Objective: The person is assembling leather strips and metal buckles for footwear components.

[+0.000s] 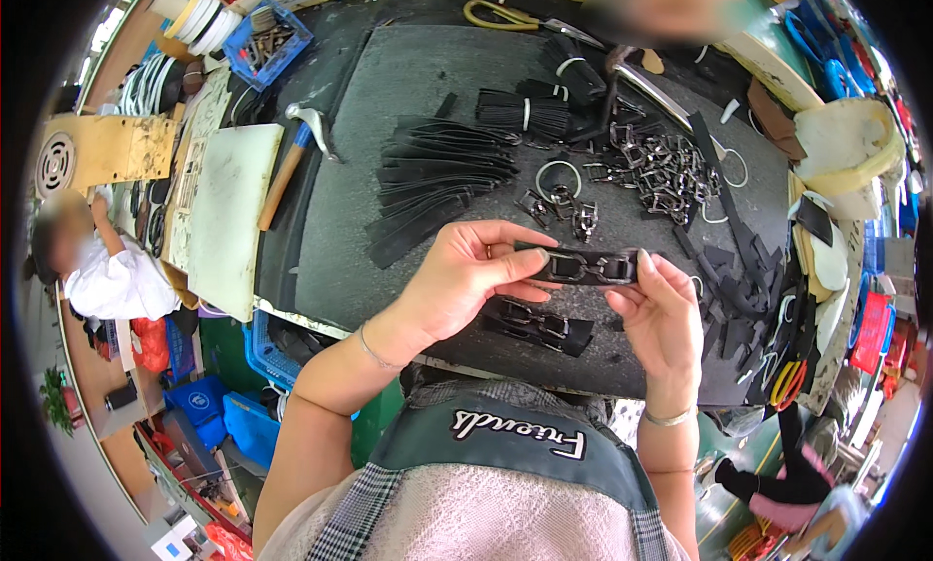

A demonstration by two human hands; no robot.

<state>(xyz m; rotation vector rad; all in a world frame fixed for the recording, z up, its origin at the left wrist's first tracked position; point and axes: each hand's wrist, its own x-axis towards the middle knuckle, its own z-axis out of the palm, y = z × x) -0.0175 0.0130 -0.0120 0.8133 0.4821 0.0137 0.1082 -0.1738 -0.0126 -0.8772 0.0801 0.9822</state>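
Dark green apron with checked straps (428,435) is filling six o'clock. Beyond it, the left hand (462,279) and right hand (666,313) are pinching opposite ends of a short black strip with shiny dark metal links (588,267). Similar linked black pieces (539,328) are lying at seven o'clock, seemingly finished. Fanned plain black flat strips (442,168) at ten and heaped dark metal links (666,168) at one are waiting, suggesting much remains.
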